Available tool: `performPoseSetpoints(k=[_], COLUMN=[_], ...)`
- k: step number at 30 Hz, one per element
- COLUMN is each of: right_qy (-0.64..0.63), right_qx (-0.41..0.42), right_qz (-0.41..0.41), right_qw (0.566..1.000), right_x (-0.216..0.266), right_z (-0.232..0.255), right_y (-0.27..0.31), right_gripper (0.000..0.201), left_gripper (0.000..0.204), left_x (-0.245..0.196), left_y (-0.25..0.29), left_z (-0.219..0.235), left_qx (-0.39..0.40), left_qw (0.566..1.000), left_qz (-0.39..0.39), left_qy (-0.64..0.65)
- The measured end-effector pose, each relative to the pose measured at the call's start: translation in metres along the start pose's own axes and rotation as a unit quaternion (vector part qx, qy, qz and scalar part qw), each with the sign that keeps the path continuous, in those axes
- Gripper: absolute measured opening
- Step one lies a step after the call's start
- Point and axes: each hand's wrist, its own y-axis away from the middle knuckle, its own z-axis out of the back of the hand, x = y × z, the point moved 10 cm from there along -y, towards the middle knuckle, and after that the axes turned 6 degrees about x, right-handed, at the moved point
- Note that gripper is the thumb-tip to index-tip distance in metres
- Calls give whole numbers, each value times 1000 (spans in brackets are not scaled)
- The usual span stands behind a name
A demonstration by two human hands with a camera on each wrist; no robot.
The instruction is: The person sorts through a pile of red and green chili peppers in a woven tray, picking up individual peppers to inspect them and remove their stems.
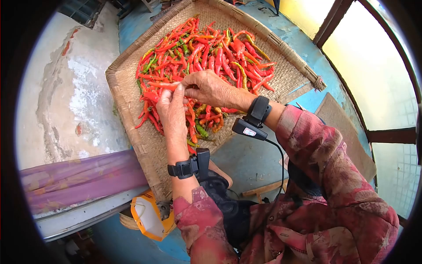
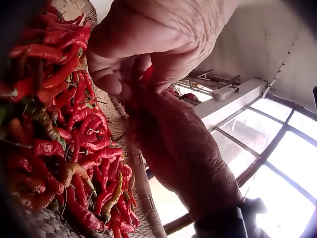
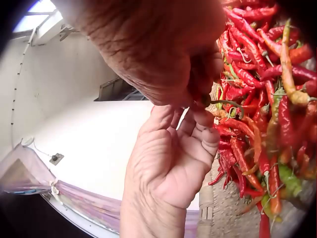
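Note:
Over the pile of chili peppers [image 1: 211, 55], both hands meet at the fingertips. My left hand [image 1: 172, 110] holds an orange-red chili pepper [image 1: 161, 85], whose body sticks out to the left past the fingers. Close against it, the right hand [image 1: 213, 88] pinches at the pepper's other end with thumb and bent fingers. A thin green stem [image 3: 229, 102] pokes out by the right fingertips in the right wrist view. Between the hands, a bit of red shows in the left wrist view; the fingers hide the rest. Each wrist wears a black strap with a camera.
A large woven tray [image 1: 140, 132] with a raised rim bears red, orange and a few green peppers. Left of it are a worn wall [image 1: 74, 88] and a purple cloth [image 1: 88, 174]. An orange box [image 1: 147, 215] stands below its near corner. Windows [image 1: 378, 66] line the right.

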Motion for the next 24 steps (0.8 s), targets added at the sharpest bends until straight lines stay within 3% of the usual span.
performPoseSetpoints(k=[1,3,4,6,9,10,11,13,14,18,20,21,24], right_qy=[-53,-32,45,162,245,283,280,272,251,221,330,222,128], right_qx=[-5,-20,-6,50,43,56,58,105,81,34,66,60,-20], right_qz=[23,8,-9,-58,-50,-51,-49,-138,-130,-85,-19,-46,77], right_qw=[998,999,999,984,967,956,957,947,956,971,941,972,989], right_x=[3,-13,-29,-56,-55,-53,-51,-63,-64,-68,-26,-12,24], right_z=[0,-8,-18,-40,-51,-55,-58,-63,-63,-69,-69,-57,-44], right_y=[-2,-6,-8,-6,-2,-2,-4,-4,-4,-9,-7,-5,11], right_gripper=[14,14,15,17,14,14,14,14,14,14,13,18,17], left_gripper=[19,19,19,21,22,26,26,35,44,42,42,42,24], left_x=[0,-2,-1,-18,-23,-14,-5,-9,-1,-2,13,12,27], left_y=[-1,0,-3,-1,5,2,0,-2,-1,-2,-3,-2,-3], left_z=[10,34,43,62,71,75,83,86,93,82,64,56,32], left_qx=[-26,-78,-79,-120,-129,-96,-98,-111,-136,-110,-59,-56,-2], left_qw=[1000,996,996,973,964,970,970,942,934,954,978,978,994], left_qz=[2,13,11,-53,-63,-52,-51,-89,-58,-84,-29,-29,77], left_qy=[-6,-44,-45,-189,-223,-217,-218,-302,-324,-267,-200,-199,-72])
